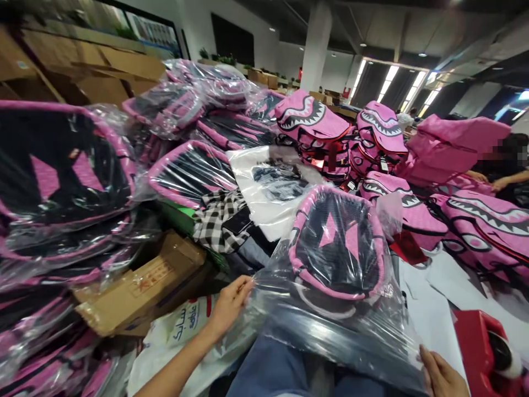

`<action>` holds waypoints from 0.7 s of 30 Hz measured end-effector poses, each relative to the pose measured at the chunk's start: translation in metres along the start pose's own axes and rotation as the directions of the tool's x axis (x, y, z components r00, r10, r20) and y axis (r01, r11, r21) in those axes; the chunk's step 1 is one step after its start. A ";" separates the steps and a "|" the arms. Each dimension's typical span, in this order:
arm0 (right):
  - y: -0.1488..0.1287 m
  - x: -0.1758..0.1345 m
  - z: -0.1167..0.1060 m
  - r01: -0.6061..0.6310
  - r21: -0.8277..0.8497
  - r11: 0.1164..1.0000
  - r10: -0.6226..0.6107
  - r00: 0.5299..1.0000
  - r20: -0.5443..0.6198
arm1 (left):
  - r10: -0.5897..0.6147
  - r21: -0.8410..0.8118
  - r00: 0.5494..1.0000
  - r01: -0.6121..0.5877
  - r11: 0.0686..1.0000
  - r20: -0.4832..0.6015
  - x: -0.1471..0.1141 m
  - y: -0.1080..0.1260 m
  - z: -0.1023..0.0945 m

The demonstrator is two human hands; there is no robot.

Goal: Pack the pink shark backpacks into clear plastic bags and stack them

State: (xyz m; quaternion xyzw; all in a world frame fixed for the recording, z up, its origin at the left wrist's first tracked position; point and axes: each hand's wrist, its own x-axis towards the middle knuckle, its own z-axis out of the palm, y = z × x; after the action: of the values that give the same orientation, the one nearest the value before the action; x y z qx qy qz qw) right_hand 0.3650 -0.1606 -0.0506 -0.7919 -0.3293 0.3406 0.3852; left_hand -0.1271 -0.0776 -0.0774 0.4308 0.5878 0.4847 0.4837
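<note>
In front of me a pink and black backpack lies inside a clear plastic bag, its back panel facing up. The bag's loose open end stretches across toward my lap. My left hand pinches the bag's left corner between thumb and fingers. At the lower right, my right hand grips the opposite corner of the bag. Both hands stay apart from the backpack itself.
Bagged backpacks are stacked at the left, beside a cardboard box. Unbagged pink backpacks with shark-teeth faces fill the right. A red tape dispenser sits at the lower right. Another person's arm shows at the far right.
</note>
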 end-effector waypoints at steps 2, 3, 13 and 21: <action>-0.002 0.000 -0.004 -0.062 0.207 0.976 0.044 0.995 0.092 | -0.060 -0.223 0.996 0.074 0.972 0.070 0.011 0.008 -0.002; 0.000 -0.002 -0.005 -0.072 0.303 0.950 0.038 0.992 0.117 | -0.095 -0.325 0.990 0.124 0.937 0.105 0.014 0.012 -0.002; 0.034 -0.014 -0.001 -0.021 0.562 0.827 -0.009 0.999 0.051 | 0.015 -0.175 0.981 0.020 0.984 0.193 0.007 0.014 -0.016; 0.001 0.013 0.021 0.389 0.302 0.871 -0.286 0.899 -0.331 | 0.289 0.214 0.957 -0.274 0.938 -0.041 0.034 0.010 0.001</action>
State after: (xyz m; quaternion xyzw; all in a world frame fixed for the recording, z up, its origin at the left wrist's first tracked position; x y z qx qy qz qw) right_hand 0.3559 -0.1426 -0.0649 -0.6766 -0.3387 0.2082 0.6197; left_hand -0.1311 -0.0425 -0.0728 0.5404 0.5843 0.5005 0.3407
